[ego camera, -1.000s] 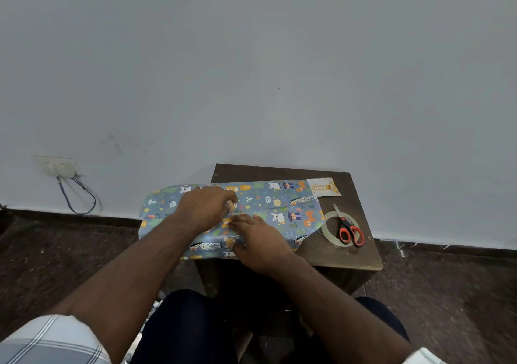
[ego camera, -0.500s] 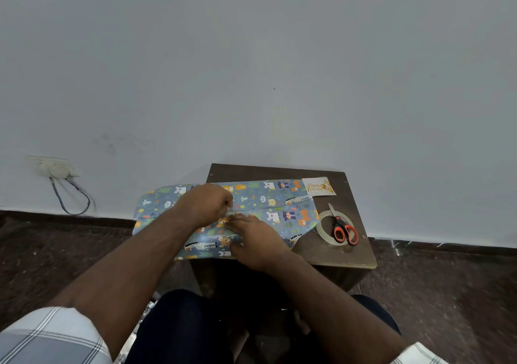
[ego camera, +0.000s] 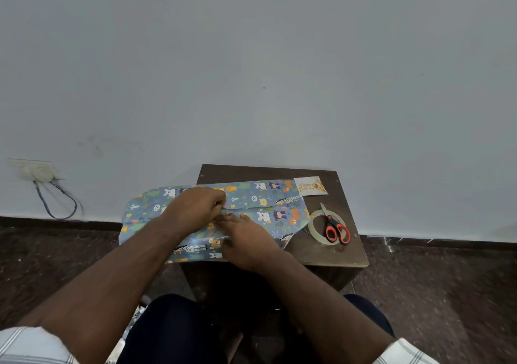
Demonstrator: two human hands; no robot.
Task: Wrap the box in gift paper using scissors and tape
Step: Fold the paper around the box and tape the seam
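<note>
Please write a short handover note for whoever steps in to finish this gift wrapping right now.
Left hand: grip pinching the gift paper at the centre seam.
Right hand: fingers flat, pressing the paper down.
Box: hidden under the paper.
Scissors lie across the tape roll on the right of the table, beside the birthday card.
Done: paper folded over.
Left: tape the seam, close both ends.

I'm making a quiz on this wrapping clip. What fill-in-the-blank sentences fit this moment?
1. The scissors lie on top of the ____.
2. The scissors' handles are ____.
3. The gift paper overhangs the table on the person's ____ side.
4. The birthday card lies ____ the scissors.

Missing: tape roll; red; left; beyond
</note>
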